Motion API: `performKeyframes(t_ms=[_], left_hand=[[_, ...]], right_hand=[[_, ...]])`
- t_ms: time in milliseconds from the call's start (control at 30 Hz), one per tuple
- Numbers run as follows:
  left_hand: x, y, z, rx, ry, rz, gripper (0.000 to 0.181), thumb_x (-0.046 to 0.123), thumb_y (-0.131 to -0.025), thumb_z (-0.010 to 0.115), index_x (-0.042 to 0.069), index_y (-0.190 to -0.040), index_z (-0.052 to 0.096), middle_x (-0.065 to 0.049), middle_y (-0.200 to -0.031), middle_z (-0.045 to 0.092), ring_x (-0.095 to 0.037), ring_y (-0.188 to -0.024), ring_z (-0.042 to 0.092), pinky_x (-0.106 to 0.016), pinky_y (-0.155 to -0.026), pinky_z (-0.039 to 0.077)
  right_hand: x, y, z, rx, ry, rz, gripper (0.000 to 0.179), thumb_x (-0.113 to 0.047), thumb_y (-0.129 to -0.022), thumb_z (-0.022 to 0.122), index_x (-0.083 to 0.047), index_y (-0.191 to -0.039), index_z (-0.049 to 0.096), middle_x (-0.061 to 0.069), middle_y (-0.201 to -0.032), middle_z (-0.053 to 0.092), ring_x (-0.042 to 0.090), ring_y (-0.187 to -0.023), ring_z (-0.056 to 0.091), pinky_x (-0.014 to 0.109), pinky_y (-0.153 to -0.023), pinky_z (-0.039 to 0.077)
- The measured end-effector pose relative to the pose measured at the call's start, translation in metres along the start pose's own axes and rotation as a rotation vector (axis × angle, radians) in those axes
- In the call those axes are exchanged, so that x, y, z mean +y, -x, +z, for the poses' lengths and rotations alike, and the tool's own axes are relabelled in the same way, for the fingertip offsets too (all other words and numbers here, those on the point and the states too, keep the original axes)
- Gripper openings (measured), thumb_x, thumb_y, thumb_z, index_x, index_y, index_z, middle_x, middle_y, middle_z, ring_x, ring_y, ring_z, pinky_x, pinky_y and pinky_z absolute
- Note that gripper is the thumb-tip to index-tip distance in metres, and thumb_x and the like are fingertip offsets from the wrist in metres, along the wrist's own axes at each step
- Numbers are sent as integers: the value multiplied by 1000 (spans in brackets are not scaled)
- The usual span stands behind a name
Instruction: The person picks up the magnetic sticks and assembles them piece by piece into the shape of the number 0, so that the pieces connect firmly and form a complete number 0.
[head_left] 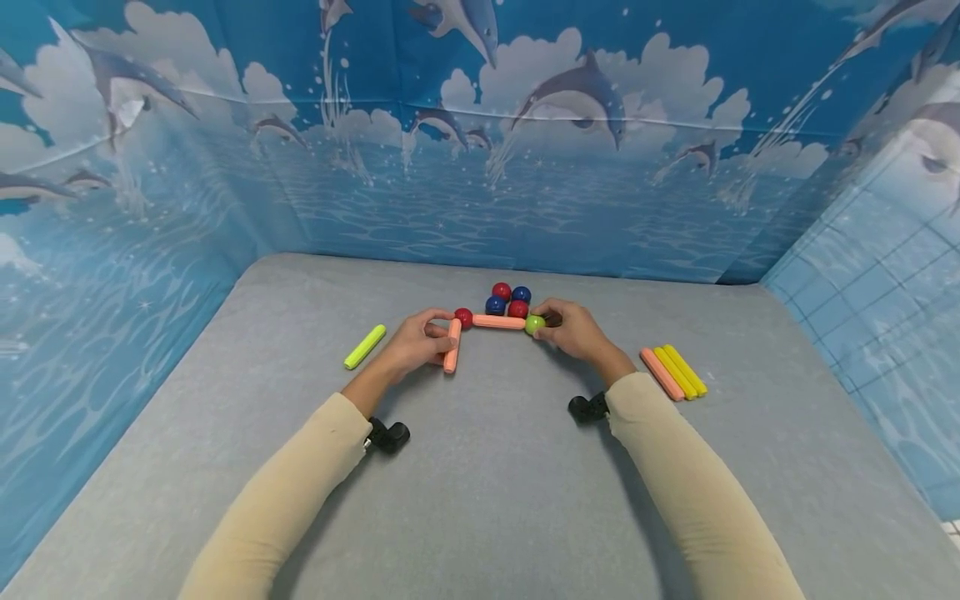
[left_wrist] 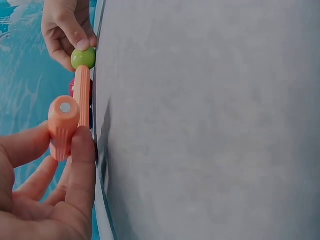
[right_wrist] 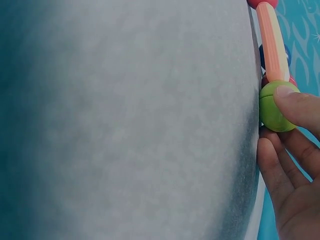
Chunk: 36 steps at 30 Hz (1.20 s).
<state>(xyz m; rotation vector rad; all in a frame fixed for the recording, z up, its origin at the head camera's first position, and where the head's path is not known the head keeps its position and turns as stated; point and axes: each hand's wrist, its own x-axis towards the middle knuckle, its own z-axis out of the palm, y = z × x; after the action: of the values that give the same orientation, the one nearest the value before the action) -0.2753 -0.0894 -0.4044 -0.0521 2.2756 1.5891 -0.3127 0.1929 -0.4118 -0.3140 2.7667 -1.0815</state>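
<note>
My left hand (head_left: 414,342) pinches a ridged orange stick (head_left: 453,350) between thumb and fingers; a round silver spot shows on its end in the left wrist view. The far end of this stick is right at a red ball (head_left: 463,317). From that ball a second orange stick (head_left: 498,322) runs sideways to a green ball (head_left: 534,324). With thumb and fingers, my right hand (head_left: 576,330) holds the green ball, its thumb lying on top in the right wrist view. Just behind the sideways stick sit two red balls (head_left: 502,291) and two blue balls (head_left: 521,294), close together.
A yellow-green stick (head_left: 365,347) lies left of my left hand. On the right, an orange stick (head_left: 662,373) and two yellow sticks (head_left: 685,370) lie side by side. The grey table (head_left: 480,483) ends at a blue dolphin-print curtain (head_left: 480,208) behind.
</note>
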Motion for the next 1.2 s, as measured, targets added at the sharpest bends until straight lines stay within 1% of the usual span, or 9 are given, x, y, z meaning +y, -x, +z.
performKeyframes(t_ms=[133, 267, 533, 833, 1067, 1200], left_hand=[[1, -3, 0, -10, 46, -12, 50, 13, -94, 67, 21, -141, 51, -13, -126, 62, -20, -94, 69, -34, -82, 60], [2, -4, 1, -20, 64, -24, 49, 13, -94, 68, 20, -140, 53, -13, -125, 63, -19, -93, 69, -33, -81, 60], [2, -4, 3, -25, 73, -37, 48, 12, -94, 67, 19, -140, 54, -13, -125, 66, -17, -95, 70, -31, -80, 60], [4, -8, 4, -17, 72, -69, 44, 15, -94, 68, 18, -136, 57, -10, -120, 69, -13, -91, 69, -30, -81, 59], [2, -9, 5, -24, 67, -82, 42, 15, -93, 69, 16, -134, 58, -10, -120, 69, -12, -89, 68, -28, -79, 59], [2, -8, 4, -27, 62, -84, 41, 14, -94, 68, 14, -134, 58, -10, -121, 68, -13, -90, 68, -27, -79, 58]], right_hand=[[0, 1, 0, -1, -2, -2, 30, -10, -94, 66, -9, -124, 63, 16, -127, 63, 32, -119, 60, 47, -97, 51], [0, 1, 0, -1, -1, -4, 30, -11, -94, 66, -9, -124, 63, 15, -127, 63, 32, -119, 60, 46, -97, 52], [-1, 3, -1, -2, 0, 2, 29, -11, -94, 66, -9, -123, 63, 15, -126, 63, 31, -119, 60, 47, -98, 51], [1, 3, 1, 5, -4, -8, 29, -10, -94, 66, -9, -123, 63, 15, -126, 63, 31, -117, 61, 47, -97, 51], [3, 4, 2, 16, 12, -47, 31, -9, -94, 66, -6, -125, 63, 18, -126, 64, 33, -116, 62, 47, -97, 52], [2, 3, 2, 16, 3, -34, 30, -10, -94, 66, -7, -124, 63, 16, -125, 64, 32, -116, 62, 46, -96, 52]])
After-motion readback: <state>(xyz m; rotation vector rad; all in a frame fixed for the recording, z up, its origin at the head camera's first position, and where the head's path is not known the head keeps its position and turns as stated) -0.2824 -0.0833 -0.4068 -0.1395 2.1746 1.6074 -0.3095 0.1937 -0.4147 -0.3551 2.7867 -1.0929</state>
